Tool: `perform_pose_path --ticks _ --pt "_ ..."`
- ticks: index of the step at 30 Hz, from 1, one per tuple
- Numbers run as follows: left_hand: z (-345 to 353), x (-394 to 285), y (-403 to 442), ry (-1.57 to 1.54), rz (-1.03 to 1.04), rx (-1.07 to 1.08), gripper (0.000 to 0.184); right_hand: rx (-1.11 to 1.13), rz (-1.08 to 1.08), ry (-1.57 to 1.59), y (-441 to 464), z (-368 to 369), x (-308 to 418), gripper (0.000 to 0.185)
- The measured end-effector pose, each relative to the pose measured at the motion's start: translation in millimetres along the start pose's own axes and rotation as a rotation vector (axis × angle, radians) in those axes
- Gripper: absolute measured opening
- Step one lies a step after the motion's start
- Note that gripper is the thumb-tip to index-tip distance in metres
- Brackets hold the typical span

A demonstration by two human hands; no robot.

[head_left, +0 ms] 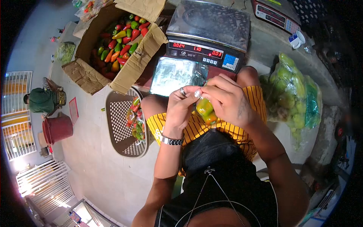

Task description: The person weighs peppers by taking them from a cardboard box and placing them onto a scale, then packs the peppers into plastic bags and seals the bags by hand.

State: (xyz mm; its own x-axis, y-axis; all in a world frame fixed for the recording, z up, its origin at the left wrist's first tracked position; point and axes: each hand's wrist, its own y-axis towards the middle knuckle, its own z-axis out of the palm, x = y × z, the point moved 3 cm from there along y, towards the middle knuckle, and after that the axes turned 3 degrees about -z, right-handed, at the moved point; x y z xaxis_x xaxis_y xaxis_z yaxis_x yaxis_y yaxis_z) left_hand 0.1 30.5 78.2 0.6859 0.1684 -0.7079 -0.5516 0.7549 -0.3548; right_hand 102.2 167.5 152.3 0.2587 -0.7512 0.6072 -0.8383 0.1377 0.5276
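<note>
My left hand (182,105) and my right hand (228,99) meet in front of my lap. Between them hangs a small clear plastic bag of green and orange peppers (205,109), its twisted top pinched by the fingers of both hands. Just beyond my hands lies a stack of clear plastic bags (174,75) against the front of a digital scale (208,28), whose red display is lit and whose metal pan carries nothing. To the upper left, an open cardboard box (87,41) contains loose red, green, orange and yellow peppers.
A brown perforated basket (118,130) with bagged peppers stands left of my knee. Large bags of green vegetables (291,94) lie at the right. A mug (297,39) and a second scale (274,17) are at the upper right. Another person (42,100) is far left by a red bucket (58,129).
</note>
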Motion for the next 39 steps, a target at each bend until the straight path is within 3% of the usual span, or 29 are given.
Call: perform_pose_path --ticks 2,5,8,10,12,19,24,30,39 --pt "5 0 0 0.043 0.031 -0.064 0.013 -0.023 0.079 0.075 -5 7 -2 0.022" --pt "1 9 8 0.483 0.16 -0.175 0.012 -0.13 0.297 0.08 -20 14 -13 0.024" --pt "6 18 12 0.835 0.291 -0.309 0.012 0.04 0.688 0.205 -27 24 -16 0.027" --pt "10 30 17 0.917 0.346 -0.33 0.01 -0.076 0.563 0.185 -40 40 -29 0.03" --pt "-1 43 22 0.985 0.26 -0.307 0.01 -0.175 0.379 0.119 -47 48 -48 0.031" --pt "-11 60 33 0.602 0.115 -0.237 0.009 -0.301 0.237 -0.008 -66 59 -79 0.017" --pt "-24 76 42 0.466 0.046 -0.178 0.01 -0.327 0.36 0.001 -71 56 -87 0.017" --pt "-38 89 52 0.033 -0.105 -0.202 0.006 -0.312 0.439 0.027 -82 67 -83 0.016" --pt "-44 94 53 -0.02 -0.246 -0.254 0.008 -0.28 0.498 0.068 -86 81 -77 0.015"
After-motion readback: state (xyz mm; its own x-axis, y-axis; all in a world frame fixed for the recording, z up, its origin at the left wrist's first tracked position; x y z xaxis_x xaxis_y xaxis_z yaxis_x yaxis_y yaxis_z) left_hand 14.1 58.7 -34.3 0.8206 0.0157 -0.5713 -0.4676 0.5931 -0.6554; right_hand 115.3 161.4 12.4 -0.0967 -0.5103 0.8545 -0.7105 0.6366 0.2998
